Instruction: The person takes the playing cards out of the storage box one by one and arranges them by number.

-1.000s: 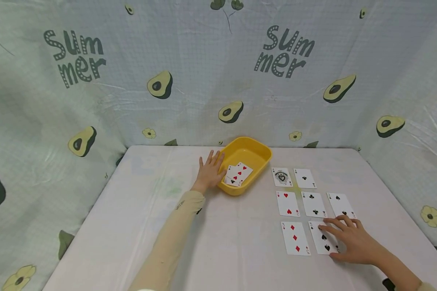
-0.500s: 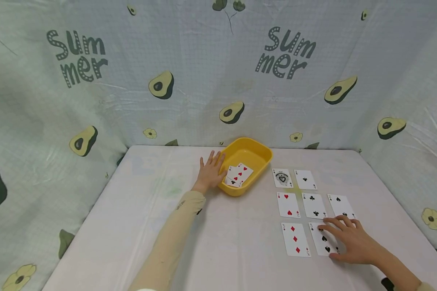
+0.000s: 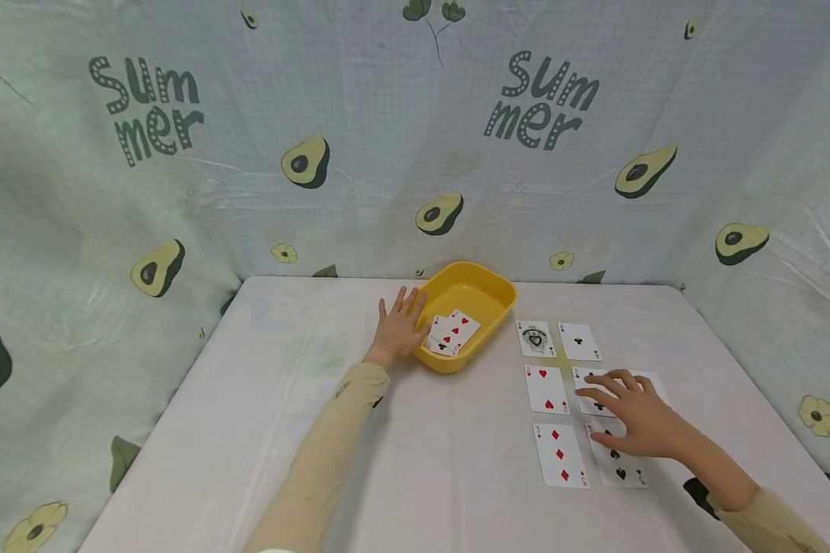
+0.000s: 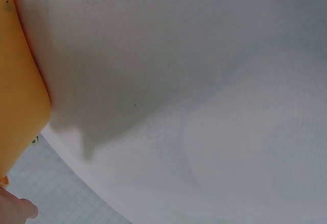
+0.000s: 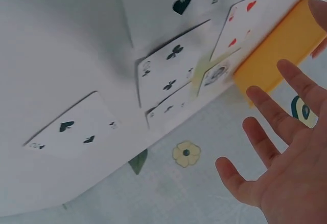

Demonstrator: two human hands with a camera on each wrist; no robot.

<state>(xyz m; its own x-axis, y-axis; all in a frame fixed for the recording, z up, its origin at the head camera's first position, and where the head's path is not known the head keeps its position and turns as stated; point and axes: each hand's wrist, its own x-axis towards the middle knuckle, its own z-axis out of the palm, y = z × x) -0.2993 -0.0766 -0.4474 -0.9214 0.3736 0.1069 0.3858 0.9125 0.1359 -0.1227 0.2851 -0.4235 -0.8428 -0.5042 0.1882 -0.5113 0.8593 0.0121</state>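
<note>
My left hand (image 3: 396, 329), fingers straight and spread, rests at the left rim of a yellow plastic tub (image 3: 480, 290). In the tub lie a three of hearts (image 3: 462, 330) and a card with a club showing, partly overlapped. My right hand (image 3: 632, 418) is over the right-hand cards, fingers spread and slightly bent. No card shows against its palm in the right wrist view. Beneath or beside it are the two of clubs (image 3: 581, 376), three of spades (image 3: 622, 475) and two of spades (image 5: 71, 124), each partly covered in the head view.
Left of those cards lie a two of hearts (image 3: 546, 389) and a three of diamonds (image 3: 560, 456). Farther back are an ornate ace (image 3: 536, 339) and an ace of clubs (image 3: 580, 342). A pale cloth (image 3: 360, 223) with avocado prints hangs behind the white table (image 3: 304, 330).
My right hand has moved up and left, from the three of spades' right edge to over the two of clubs and three of spades. The left hand and tub stay put.
</note>
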